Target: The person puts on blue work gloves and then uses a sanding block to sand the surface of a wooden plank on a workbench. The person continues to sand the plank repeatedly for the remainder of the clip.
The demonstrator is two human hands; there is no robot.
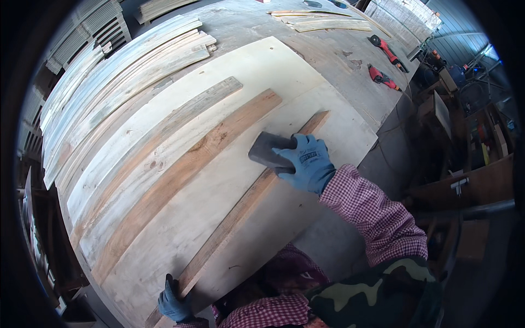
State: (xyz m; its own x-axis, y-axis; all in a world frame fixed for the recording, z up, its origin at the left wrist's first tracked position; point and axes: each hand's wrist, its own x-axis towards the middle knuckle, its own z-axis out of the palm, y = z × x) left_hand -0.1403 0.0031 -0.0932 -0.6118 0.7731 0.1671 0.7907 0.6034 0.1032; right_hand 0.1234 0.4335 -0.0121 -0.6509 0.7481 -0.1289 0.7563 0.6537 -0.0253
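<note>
My right hand (308, 163), in a blue work glove, grips a dark sanding block (270, 151) against the upper part of a narrow wooden strip (231, 219). Near the lower end of that strip, my left hand (174, 301) in a matching glove with dark fingertips holds it by its side. The strip lies slantwise on a pale plywood sheet (266, 57). Beyond it rest a wider brown board (197, 158) and a greyish, weathered board (180, 112), both apart from the strip. The block hides the strip's surface beneath it.
Stacked pale slats (123, 69) lie at the far left of the worktable (242, 24), with more slats (328, 22) at the back. Two red power tools (387, 53) (381, 78) rest near the right edge. Wooden shelving (463, 184) holding items stands at the right.
</note>
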